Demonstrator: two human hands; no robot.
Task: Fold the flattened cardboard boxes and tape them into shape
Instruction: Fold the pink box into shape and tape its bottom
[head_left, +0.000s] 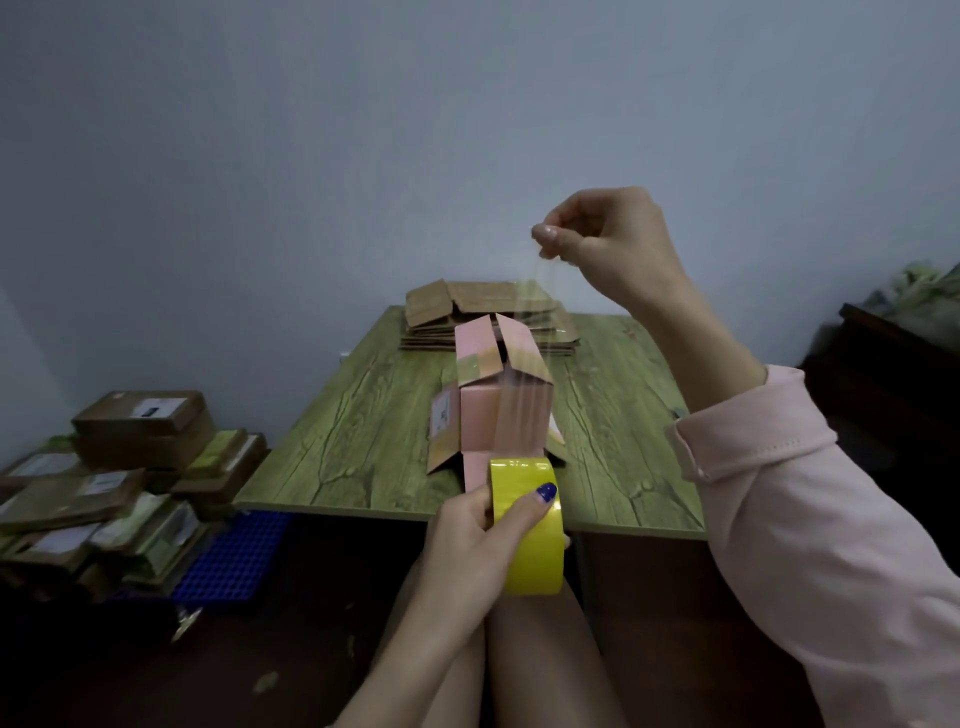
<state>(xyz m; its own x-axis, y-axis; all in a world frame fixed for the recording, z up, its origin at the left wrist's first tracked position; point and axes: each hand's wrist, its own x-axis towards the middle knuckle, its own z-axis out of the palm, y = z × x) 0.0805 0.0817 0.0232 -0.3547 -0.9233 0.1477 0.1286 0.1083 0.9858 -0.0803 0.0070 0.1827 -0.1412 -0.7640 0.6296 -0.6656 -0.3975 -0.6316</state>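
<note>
Yellow and glossy, the tape roll (530, 530) sits nearest in our left hand (467, 551), fingers and thumb curled round its rim. From it a clear, filmy strip (519, 395) stretches upward to our right hand (597, 244), which pinches the free end between thumb and fingertips. Behind the strip a pink cardboard box (483, 415) stands on the wood-grain tabletop (363, 426), its flaps open. Farther back lie flattened brown boxes (467, 306), stacked.

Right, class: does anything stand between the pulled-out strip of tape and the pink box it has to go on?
Nothing visible does. The strip runs from the yellow roll in the left hand up to the right hand, which pinches its end, passing in front of the pink box on the table.
</note>
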